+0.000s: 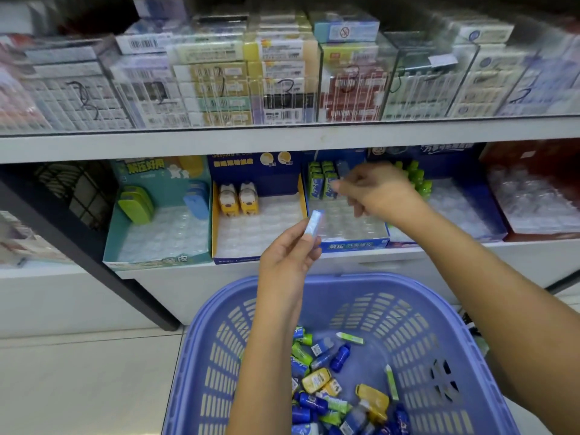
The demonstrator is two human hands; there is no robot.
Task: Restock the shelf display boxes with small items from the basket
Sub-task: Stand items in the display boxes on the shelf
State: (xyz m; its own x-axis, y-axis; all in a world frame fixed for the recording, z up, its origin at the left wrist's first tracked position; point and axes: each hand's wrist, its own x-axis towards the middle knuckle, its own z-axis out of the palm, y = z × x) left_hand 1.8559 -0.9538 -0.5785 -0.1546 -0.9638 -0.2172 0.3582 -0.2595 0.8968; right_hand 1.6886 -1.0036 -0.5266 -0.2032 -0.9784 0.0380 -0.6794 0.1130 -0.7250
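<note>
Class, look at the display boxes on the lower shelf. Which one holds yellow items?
The yellow-edged box, second from the left: two yellow items stand at its back. The teal box beside it holds green and blue ones.

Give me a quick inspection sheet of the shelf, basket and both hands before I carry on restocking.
Surface: white shelf carries a row of display boxes, most tray slots empty.
Job's things: blue display box has green-and-blue packs at its back only; purple basket holds mixed small items.
Clutter: nothing seen.
Hands: left hand pinches a small blue-white stick; right hand reaches over the blue box, blurred, grip unclear.
Cables: nothing seen.
Surroundings: clear bins of stacked packs above; tiled floor below.
</note>
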